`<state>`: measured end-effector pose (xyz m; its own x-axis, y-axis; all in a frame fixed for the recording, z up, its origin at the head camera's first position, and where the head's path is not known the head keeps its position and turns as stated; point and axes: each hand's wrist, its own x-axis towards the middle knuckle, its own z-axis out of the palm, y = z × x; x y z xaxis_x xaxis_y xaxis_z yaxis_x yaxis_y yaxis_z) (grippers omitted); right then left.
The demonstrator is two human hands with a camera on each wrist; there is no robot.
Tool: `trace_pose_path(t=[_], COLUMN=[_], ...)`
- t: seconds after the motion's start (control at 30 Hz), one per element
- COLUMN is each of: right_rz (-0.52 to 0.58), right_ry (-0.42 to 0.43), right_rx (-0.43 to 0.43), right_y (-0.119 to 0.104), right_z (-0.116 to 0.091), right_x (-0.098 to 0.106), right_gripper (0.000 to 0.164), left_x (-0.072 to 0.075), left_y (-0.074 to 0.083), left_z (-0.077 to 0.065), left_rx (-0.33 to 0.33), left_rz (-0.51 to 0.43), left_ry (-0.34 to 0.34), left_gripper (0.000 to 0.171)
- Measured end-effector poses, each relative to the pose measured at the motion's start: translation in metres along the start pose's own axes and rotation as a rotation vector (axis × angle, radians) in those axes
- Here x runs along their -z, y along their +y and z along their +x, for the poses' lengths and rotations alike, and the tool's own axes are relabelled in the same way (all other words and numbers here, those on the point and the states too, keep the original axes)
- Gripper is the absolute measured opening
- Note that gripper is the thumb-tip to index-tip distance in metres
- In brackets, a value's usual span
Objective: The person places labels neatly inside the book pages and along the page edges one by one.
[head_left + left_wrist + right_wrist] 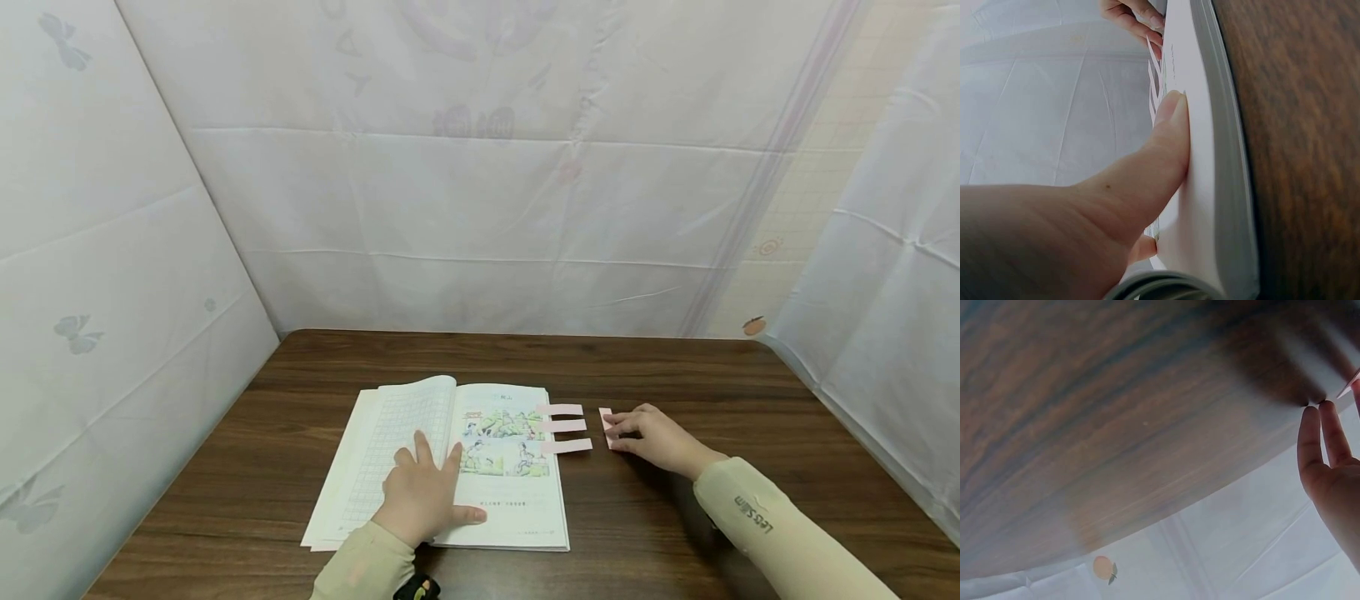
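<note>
An open book (pixel 510 527) lies on the table, with squared writing paper on its left page and coloured pictures on the right one. My left hand (pixel 422 496) rests across the fold with its fingers spread; in the left wrist view its thumb (pixel 1169 134) presses on the page near the book's lower edge. Three pink sticky strips (pixel 572 447) jut out from the right page's outer edge. Right of them, my right hand (pixel 662 439) pinches another pink sticky strip (pixel 605 414) by its side, low over the table. In the right wrist view only a corner of this strip (pixel 1349 386) shows.
The dark wood table (pixel 675 367) runs back to a pale patterned cloth (pixel 465 208) hung behind it. More cloth hangs along the left and right sides.
</note>
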<state>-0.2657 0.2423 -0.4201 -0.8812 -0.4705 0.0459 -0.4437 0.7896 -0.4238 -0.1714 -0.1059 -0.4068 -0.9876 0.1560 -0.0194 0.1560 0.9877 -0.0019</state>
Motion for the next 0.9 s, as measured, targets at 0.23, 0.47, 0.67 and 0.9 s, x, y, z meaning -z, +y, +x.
trace_pose_path(t=[0.23,0.47,0.67,0.9], right_rz=[0.003,-0.015,-0.008,0.066], right_ry=[0.024,0.022,0.051,0.063], right_rx=[0.014,0.018,0.049,-0.054], right_y=[-0.003,-0.003,-0.002,-0.006], right_z=[0.0,0.004,0.014,0.021], right_x=[0.001,0.0,-0.001,-0.001], right_gripper=[0.02,0.019,0.02,0.019], left_x=[0.0,-0.001,-0.001,0.0], left_y=[-0.001,-0.002,-0.002,-0.001], left_z=[0.0,0.0,0.0,0.0], left_rx=[-0.01,-0.011,-0.007,-0.009], left_rz=[-0.001,0.003,0.004,0.004], left_ry=[0.003,0.005,0.004,0.003], left_gripper=[0.099,0.099,0.1,0.1])
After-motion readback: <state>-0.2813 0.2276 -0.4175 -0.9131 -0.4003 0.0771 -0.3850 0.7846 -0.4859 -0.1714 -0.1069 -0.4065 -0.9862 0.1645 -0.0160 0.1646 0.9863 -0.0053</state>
